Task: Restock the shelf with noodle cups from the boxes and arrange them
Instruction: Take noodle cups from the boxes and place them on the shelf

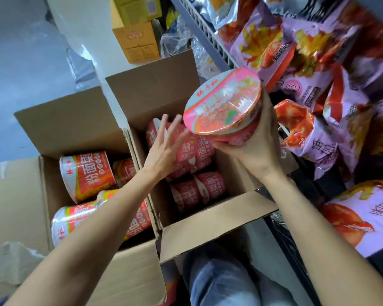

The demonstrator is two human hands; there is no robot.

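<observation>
Right hand (251,149) grips a pink noodle cup (224,107) from below, lid tilted toward the camera, shelf (210,34) just right of it; left hand (164,144) open, fingers spread, over the box (208,219) of pink cups lying sideways.

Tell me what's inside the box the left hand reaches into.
Pink noodle cups lie on their sides in the right-hand box. The left hand covers some; any lower layers are hidden.

At nine o'clock, an orange noodle cup (87,174) in the left box reads 粉面菜 — the pink cups (195,151) at centre repeat 面菜; other print is too blurred
</observation>
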